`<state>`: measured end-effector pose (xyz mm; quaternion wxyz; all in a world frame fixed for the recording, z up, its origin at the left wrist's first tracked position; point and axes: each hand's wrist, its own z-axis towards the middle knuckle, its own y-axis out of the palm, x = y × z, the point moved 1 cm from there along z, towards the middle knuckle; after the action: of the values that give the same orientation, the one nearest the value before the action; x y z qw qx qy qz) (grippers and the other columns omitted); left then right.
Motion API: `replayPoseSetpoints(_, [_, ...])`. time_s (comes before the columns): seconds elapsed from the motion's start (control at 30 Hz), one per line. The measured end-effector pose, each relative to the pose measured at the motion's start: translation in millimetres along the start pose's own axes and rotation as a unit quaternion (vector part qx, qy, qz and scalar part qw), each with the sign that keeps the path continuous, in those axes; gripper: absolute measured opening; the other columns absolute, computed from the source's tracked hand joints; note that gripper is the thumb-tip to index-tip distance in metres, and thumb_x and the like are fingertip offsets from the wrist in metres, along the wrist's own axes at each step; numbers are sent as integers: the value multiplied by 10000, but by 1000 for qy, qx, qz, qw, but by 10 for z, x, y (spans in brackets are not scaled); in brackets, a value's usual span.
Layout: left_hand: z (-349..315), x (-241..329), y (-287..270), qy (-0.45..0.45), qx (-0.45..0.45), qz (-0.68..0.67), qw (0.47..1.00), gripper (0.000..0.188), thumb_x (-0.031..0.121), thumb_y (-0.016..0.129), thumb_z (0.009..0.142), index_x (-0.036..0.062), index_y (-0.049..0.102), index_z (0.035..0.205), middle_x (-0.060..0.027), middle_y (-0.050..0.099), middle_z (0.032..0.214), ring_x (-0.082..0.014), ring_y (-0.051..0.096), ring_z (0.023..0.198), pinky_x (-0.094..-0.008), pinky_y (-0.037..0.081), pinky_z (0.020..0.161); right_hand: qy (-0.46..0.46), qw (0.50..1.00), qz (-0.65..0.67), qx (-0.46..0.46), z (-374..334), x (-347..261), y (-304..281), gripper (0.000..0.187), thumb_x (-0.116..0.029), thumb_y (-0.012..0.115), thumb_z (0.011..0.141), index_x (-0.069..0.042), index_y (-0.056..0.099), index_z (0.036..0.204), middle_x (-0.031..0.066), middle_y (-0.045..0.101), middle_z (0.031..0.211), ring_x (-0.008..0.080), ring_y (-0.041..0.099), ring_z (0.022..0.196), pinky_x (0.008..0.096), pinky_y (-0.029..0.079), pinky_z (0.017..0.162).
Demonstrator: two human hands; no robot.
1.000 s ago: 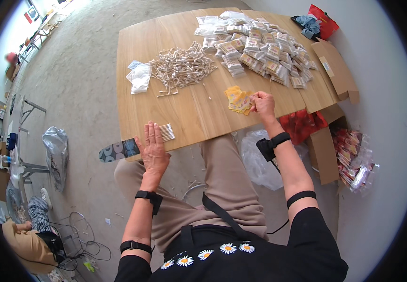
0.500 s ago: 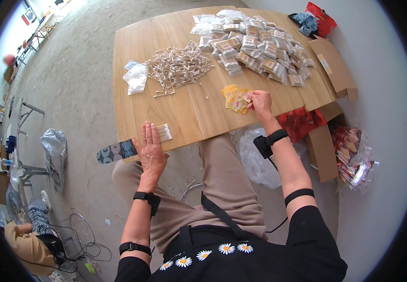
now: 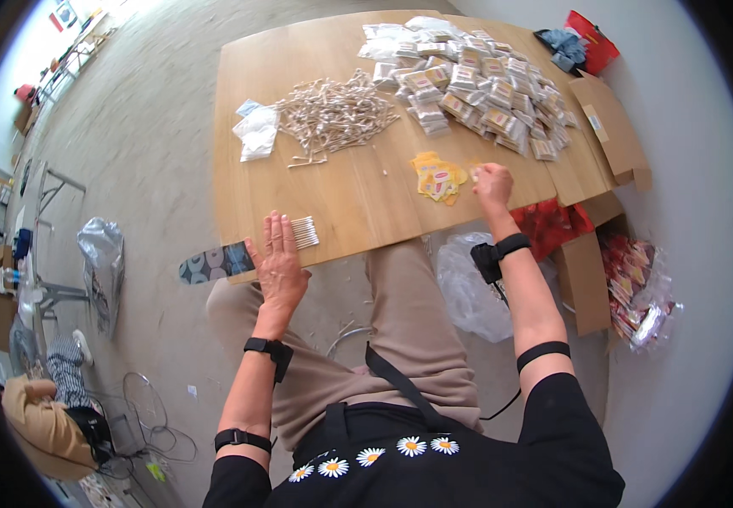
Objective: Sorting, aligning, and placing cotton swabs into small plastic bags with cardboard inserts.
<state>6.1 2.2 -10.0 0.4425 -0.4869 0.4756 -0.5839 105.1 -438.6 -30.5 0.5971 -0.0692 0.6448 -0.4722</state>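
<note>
My left hand (image 3: 279,255) lies flat, fingers spread, on the near edge of the wooden table (image 3: 358,199), its fingertips on a small row of cotton swabs (image 3: 304,231). My right hand (image 3: 492,184) reaches out with its fingers curled, touching the right side of a small stack of yellow printed bags (image 3: 438,177). Whether it pinches one bag I cannot tell. Farther back lies a loose heap of cotton swabs (image 3: 332,116). Beside that heap are clear plastic bags (image 3: 256,133).
A big pile of filled packets (image 3: 476,76) covers the table's far right. Open cardboard boxes (image 3: 608,127) and red packaging (image 3: 553,227) stand at the right edge, with a clear plastic bag (image 3: 468,288) on the floor by my knee. Cables and a bag lie at left.
The view shifted slightly. My right hand drew a little to the right at the yellow bags; my left hand stayed flat on the swabs.
</note>
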Motion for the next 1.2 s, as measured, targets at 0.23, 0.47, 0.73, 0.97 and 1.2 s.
replayPoseSetpoints(0.23, [-12,-34,-11,5,-6,-2,1000,1139,240,843,592,7,231,1524,-147,201,1612,-261,146,1514,-612,56,1184,-7,995,94,-31,-236,-527,-89,149,-86,700,798,2,716,917,102,712,769,143,655,610,301,528,543])
replayPoseSetpoints(0.47, [-62,-81,-75,18,20,-64,998,1294,306,905,529,18,159,1547,-148,176,1618,-278,128,1517,-612,18,1178,-25,897,258,-357,-1300,-1770,632,200,-29,711,795,9,660,985,51,668,702,81,590,547,230,477,435])
replayPoseSetpoints(0.73, [-275,-159,-315,-6,1,-94,996,1221,313,895,573,25,206,1539,-155,186,1614,-293,134,1514,-627,23,1172,-54,878,191,-435,-1752,-2206,1266,198,-47,729,779,7,699,967,55,664,674,81,593,570,266,488,485])
replayPoseSetpoints(0.97, [-315,-110,-265,7,-7,-94,996,1200,324,888,588,30,218,1539,-141,194,1616,-281,135,1515,-634,14,1169,-135,895,129,-405,-1734,-2239,1350,237,-84,718,754,-3,712,976,144,681,726,209,665,646,339,531,632])
replayPoseSetpoints(1.2, [-336,-103,-236,14,-8,-91,996,1180,325,880,597,30,230,1536,-136,191,1619,-268,127,1517,-623,0,1174,-277,910,-40,-306,-1762,-2314,1073,552,-217,807,686,-30,650,1182,204,628,1178,314,627,1052,404,495,897])
